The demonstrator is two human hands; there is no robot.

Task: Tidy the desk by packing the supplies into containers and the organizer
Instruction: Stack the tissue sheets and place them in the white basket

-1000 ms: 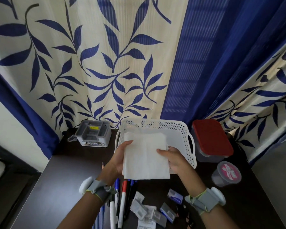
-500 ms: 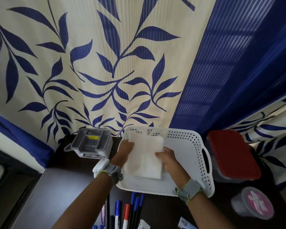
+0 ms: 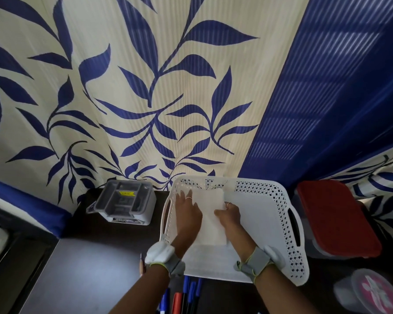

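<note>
Since the frame before, both hands had pushed deeper into the white basket [image 3: 270, 225], and the white folded sheet [image 3: 210, 218] lay lower, flat on its floor. At the far left of the dark bench [image 3: 89, 268] stood a grey compartment organizer [image 3: 125, 201] with a yellow label, well apart from a pencil [image 3: 141, 264] lying just beside the left wrist. The left hand [image 3: 187, 213] rested on the sheet's left edge with its fingers straight and spread, gripping nothing. The right hand [image 3: 228, 214] pressed on the sheet's right side with fingers bent; I cannot tell whether it pinched the sheet. Both wrists wore grey bands. Below the basket, blue and red pens [image 3: 184, 295] lay side by side. Right of the basket sat a container with a red lid [image 3: 336, 216], and near the corner a round tub with a pink lid [image 3: 370, 291].
</note>
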